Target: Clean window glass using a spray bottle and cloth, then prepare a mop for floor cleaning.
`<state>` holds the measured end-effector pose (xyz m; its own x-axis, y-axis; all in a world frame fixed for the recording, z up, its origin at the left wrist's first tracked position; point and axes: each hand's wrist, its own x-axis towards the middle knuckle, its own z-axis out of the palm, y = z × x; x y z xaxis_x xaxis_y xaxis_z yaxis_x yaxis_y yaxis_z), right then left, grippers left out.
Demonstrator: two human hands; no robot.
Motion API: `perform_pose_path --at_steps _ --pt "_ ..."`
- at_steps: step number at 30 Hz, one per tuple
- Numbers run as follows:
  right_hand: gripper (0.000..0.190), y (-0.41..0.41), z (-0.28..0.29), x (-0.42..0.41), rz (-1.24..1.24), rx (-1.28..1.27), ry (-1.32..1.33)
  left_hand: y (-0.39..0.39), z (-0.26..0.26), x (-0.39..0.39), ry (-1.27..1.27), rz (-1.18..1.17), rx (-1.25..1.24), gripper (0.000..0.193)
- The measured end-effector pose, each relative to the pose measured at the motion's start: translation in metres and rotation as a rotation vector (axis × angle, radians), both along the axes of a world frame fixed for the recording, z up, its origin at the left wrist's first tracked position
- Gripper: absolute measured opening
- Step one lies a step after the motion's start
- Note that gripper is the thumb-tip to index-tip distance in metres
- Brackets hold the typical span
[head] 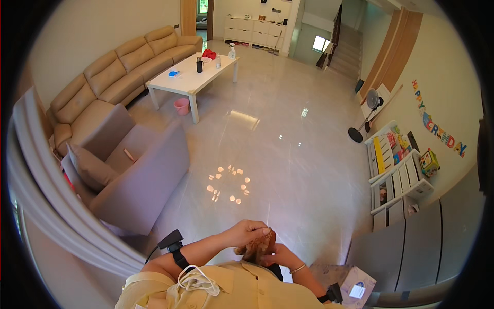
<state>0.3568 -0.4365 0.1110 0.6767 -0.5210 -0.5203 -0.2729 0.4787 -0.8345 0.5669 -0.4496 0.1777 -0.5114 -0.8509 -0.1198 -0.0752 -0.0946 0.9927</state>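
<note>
Close to my body at the bottom centre, both hands are on a crumpled brown cloth-like item (259, 247) whose exact kind I cannot tell. My left hand (249, 233) pinches its upper part between thumb and fingers. Lower down on the right, my right hand (281, 257) grips its other side, the fingers partly hidden. Black straps with small devices sit on both arms, and a bracelet is at the right wrist. A white looped cord (198, 281) lies on the front of the yellow shirt.
A grey armchair (154, 193) and a pale curtain (58, 201) stand at left. Behind are a beige sofa (112, 73), a white table (170, 84) and a pink bucket (181, 106). At right are a fan (373, 99), a toy rack (401, 181) and a cardboard box (357, 284).
</note>
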Motion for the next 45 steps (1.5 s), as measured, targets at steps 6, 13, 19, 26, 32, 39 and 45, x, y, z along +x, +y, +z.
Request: perform_pose_path --at_steps 6,13,19,26,32,39,45 --pt "0.028 -0.127 -0.036 0.028 0.107 -0.289 0.044 -0.141 -0.005 0.044 0.094 0.108 -0.041 0.025" --pt "0.025 -0.356 -0.043 0.056 0.312 -0.539 0.136 -0.282 0.002 0.151 0.395 0.657 0.023 0.022" --pt "0.017 -0.552 0.023 0.133 -0.009 -0.513 -0.028 -0.381 0.006 0.256 0.44 0.948 0.053 0.024" --pt "0.013 -0.718 0.058 0.234 -0.171 -0.692 0.091 -0.518 -0.024 0.351 0.451 0.982 0.089 0.019" --pt "0.014 -0.828 0.055 0.306 -0.101 -0.805 0.123 -0.624 -0.033 0.424 0.331 1.078 0.185 0.017" --pt "0.015 -0.972 0.007 0.406 0.121 -0.664 0.069 -0.719 -0.069 0.502 0.257 1.236 0.204 0.012" --pt "0.016 -1.085 -0.001 0.536 0.322 -0.803 0.032 -0.786 -0.084 0.586 0.099 1.487 0.187 0.012"
